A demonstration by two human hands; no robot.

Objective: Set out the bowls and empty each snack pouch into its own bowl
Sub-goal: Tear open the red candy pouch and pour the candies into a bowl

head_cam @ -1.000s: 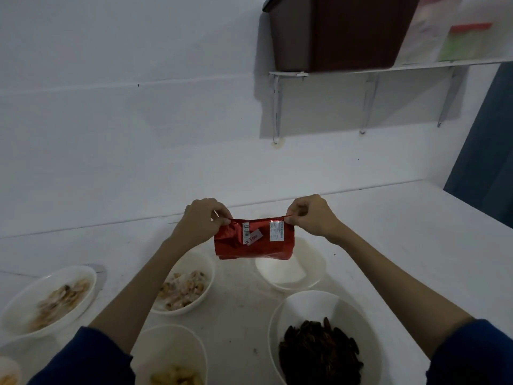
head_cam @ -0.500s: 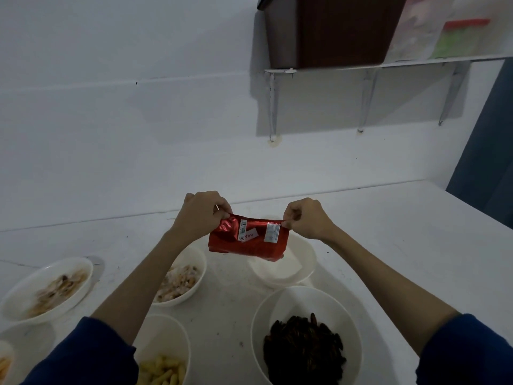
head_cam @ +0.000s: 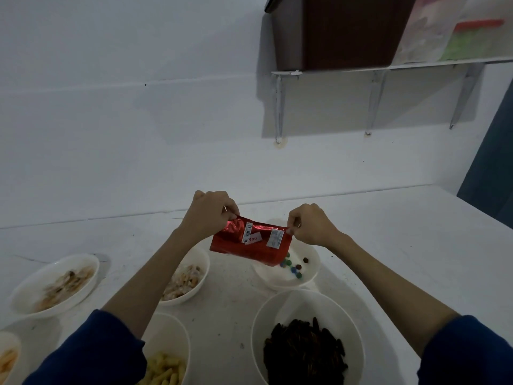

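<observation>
A shiny red snack pouch hangs tilted over a white bowl at the back of the table. My left hand pinches its upper left corner and my right hand pinches its upper right corner. Several small coloured candies lie in that bowl just under the pouch's lower right end. Other white bowls stand around: one with dark snacks, one with pale mixed pieces, one with yellow sticks, one at the left with light snacks.
Another bowl edge shows at the bottom left corner. The white table runs to the right, with a white wall behind. A shelf on brackets carries a dark brown box overhead. A dark curtain hangs at the right.
The pouch has tipped further, its right end lower over the back bowl, and coloured candies now lie in that bowl. Both hands keep their pinch on the corners.
</observation>
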